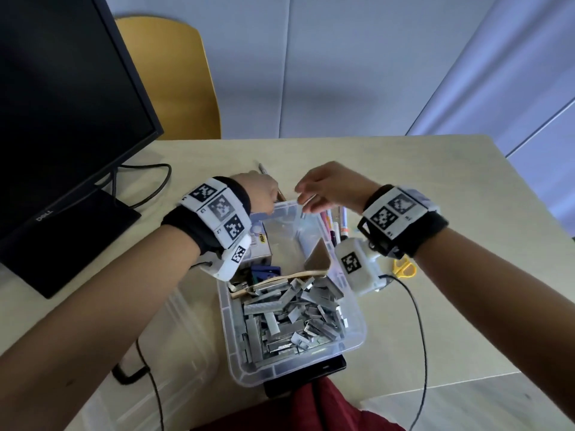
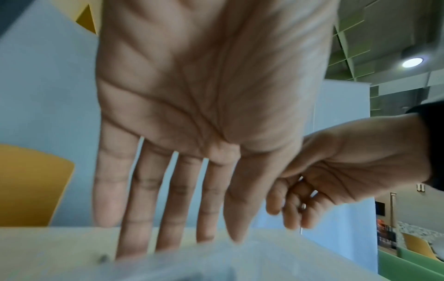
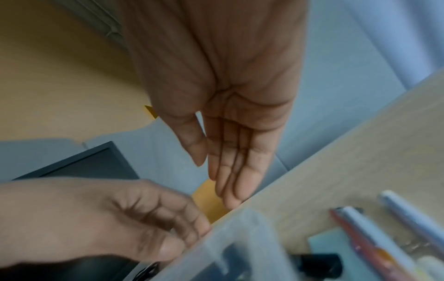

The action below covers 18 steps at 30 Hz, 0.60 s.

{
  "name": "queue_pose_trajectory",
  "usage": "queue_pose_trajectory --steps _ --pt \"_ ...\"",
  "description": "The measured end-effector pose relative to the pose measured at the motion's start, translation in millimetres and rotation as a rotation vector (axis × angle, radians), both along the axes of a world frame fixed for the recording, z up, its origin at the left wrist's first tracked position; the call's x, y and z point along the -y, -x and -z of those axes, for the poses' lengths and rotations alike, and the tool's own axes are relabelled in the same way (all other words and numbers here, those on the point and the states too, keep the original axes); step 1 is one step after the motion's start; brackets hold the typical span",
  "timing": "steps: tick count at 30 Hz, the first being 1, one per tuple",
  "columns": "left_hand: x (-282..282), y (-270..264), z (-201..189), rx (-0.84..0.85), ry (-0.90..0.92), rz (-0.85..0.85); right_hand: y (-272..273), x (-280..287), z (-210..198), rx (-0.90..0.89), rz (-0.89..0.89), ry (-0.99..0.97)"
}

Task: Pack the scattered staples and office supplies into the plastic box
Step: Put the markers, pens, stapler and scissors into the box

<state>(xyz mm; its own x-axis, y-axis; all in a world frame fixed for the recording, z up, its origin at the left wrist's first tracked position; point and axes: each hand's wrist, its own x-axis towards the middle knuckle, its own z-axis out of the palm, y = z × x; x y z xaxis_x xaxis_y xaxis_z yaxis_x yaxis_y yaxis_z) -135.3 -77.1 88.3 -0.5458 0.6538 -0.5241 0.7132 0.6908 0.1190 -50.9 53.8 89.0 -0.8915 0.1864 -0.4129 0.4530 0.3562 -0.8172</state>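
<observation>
A clear plastic box (image 1: 359,325) stands in front of me on the table. Its near half is piled with silver staple strips (image 1: 289,318) behind a cardboard divider (image 1: 317,259); its far half looks almost bare. My left hand (image 1: 264,191) is at the box's far left corner, and in the left wrist view its fingers (image 2: 180,218) are straight, with the tips dipping behind the blurred rim (image 2: 240,262). My right hand (image 1: 326,185) hovers at the far rim, with its fingers (image 3: 230,171) straight and nothing between them.
Several pens (image 1: 339,225) and yellow scissors (image 1: 404,269) lie to the right of the box. A small carton (image 1: 261,244) and dark blue items (image 1: 264,272) sit at its left. A monitor (image 1: 62,119) fills the left. One pen (image 1: 263,169) lies beyond the hands.
</observation>
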Motion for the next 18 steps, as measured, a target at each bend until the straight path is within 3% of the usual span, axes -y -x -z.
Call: queue_pose_trajectory --steps 6,12,18 --pt "-41.2 -13.1 14.8 0.051 -0.108 -0.049 -15.5 -58.9 24.6 0.036 0.149 -0.118" --pt "-50.3 -9.8 17.3 0.138 -0.103 -0.12 -28.1 -61.9 95.0 0.222 0.049 -0.457" --pt "-49.8 -3.0 23.9 0.152 -0.086 -0.158 -13.1 -48.0 126.7 0.272 0.018 -0.604"
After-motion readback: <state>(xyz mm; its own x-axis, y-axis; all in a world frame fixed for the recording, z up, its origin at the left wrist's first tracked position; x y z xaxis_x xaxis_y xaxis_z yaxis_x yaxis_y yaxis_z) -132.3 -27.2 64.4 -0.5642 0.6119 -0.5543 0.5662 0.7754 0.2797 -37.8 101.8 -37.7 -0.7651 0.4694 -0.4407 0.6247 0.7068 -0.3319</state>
